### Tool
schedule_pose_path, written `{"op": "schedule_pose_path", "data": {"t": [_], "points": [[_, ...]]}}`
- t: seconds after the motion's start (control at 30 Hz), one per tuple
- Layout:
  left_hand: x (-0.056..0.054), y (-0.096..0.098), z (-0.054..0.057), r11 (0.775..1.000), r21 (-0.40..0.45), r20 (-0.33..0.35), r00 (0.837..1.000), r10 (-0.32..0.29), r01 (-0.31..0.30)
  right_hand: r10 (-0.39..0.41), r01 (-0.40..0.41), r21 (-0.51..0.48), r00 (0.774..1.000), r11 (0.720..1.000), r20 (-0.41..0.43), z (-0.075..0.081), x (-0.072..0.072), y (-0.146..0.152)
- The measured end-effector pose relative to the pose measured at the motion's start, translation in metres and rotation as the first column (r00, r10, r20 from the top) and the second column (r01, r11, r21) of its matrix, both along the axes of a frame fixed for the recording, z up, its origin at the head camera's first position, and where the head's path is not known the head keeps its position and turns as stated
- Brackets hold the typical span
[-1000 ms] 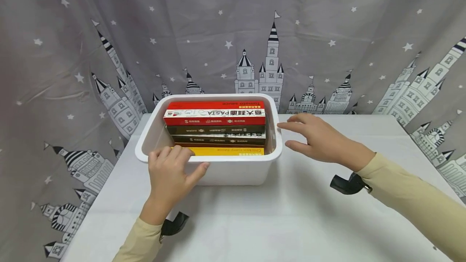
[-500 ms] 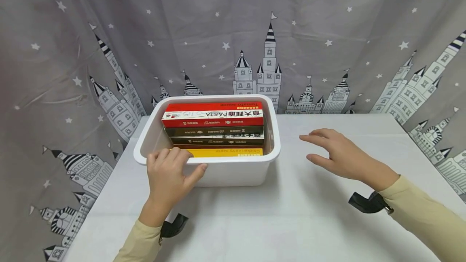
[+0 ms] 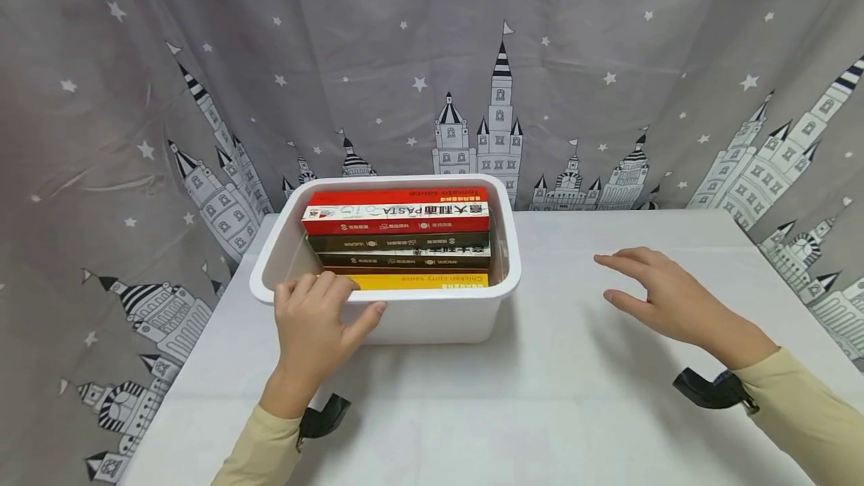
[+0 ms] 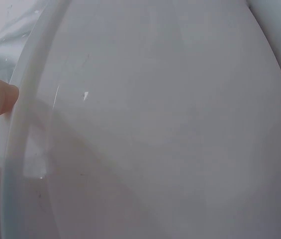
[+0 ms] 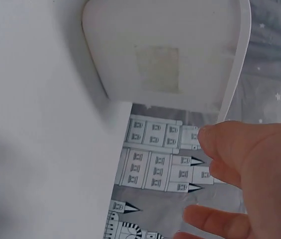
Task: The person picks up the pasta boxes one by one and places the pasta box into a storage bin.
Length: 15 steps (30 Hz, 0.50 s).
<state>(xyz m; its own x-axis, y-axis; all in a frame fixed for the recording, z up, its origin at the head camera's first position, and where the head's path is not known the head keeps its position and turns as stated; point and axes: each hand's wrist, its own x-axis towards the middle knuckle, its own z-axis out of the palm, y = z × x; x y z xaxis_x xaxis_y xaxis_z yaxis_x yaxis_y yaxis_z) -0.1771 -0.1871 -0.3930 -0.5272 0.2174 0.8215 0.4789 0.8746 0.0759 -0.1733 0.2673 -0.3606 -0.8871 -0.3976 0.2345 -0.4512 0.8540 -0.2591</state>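
Note:
A white plastic bin [image 3: 425, 319] stands on the table left of centre in the head view. Inside it, boxes lie packed in a row: a red pasta box [image 3: 397, 223] at the back, dark boxes [image 3: 405, 259] in the middle and a yellow curry sauce box [image 3: 432, 280] at the front. My left hand [image 3: 313, 321] grips the bin's front rim near its left corner, fingers curled over the edge and thumb along the outside. In the left wrist view the bin's wall [image 4: 145, 119] fills most of the picture. My right hand [image 3: 664, 295] hovers right of the bin, fingers loosely extended, holding nothing.
A white cloth covers the table [image 3: 472, 411]. Behind and beside it hangs a grey curtain [image 3: 378, 58] printed with stars and castles. A faded square patch [image 5: 159, 68] marks the bin's end wall in the right wrist view.
My right hand has drawn away from the bin's right rim, moving right and toward me. The left hand stays on the front rim, and the bin and boxes keep their places.

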Motion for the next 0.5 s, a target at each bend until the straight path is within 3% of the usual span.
{"op": "schedule_pose_path", "data": {"t": [0.2,0.5], "points": [[-0.002,0.001,-0.001,1.0,0.006,0.001,1.0,-0.002,0.002,-0.009,0.009,0.005,1.0,1.0,0.004,-0.005,0.0,0.007],[-0.002,0.001,-0.002,1.0,0.009,0.016,1.0,0.001,-0.001,0.013,-0.013,0.005,0.994,1.0,-0.106,-0.004,-0.013,0.012]]}}
